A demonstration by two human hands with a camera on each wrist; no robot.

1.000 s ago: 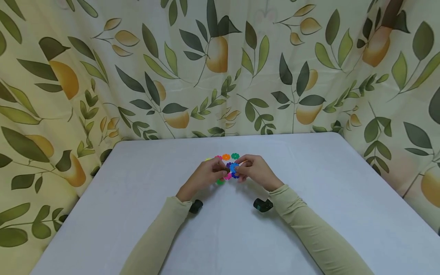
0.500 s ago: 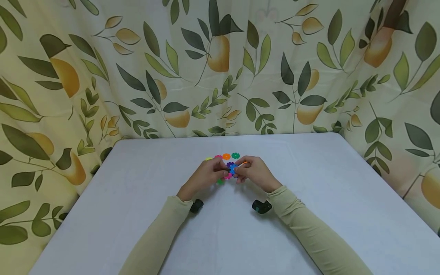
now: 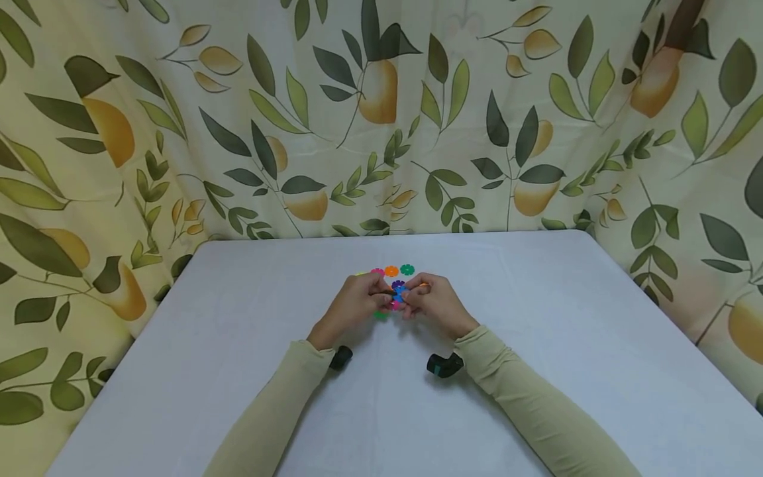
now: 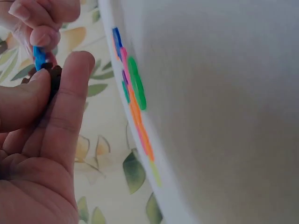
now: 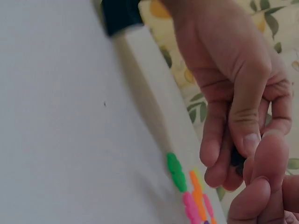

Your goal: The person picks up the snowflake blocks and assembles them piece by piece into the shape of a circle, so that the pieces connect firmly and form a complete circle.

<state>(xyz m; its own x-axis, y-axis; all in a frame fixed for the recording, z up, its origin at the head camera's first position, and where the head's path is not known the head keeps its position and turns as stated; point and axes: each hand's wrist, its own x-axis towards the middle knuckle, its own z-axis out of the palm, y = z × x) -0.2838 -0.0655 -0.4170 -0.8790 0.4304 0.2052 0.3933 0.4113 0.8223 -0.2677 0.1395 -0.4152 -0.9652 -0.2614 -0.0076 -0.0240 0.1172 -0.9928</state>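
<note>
In the head view my left hand point(image 3: 353, 303) and right hand point(image 3: 438, 303) meet fingertip to fingertip over a group of discs. Between left thumb and fingers is a dark brown notched disc point(image 4: 56, 77), clearest in the left wrist view. My right hand pinches a blue notched disc point(image 4: 40, 58), held against or very near the brown one; whether they are joined I cannot tell. A sliver of orange point(image 3: 424, 285) shows at the right fingers, and whether it is held is unclear. In the right wrist view fingers hide the blue disc.
On the white table point(image 3: 381, 404) lie several flower-shaped discs: orange point(image 3: 391, 271), green point(image 3: 407, 269), pink point(image 3: 378, 272), purple point(image 3: 398, 285) and another green one point(image 3: 381, 315) near the front. A patterned curtain point(image 3: 334, 132) surrounds the table's back and sides.
My right hand has shifted slightly left, bringing the blue disc up to the brown one. The blue disc now shows less of its face. The left hand stays almost still.
</note>
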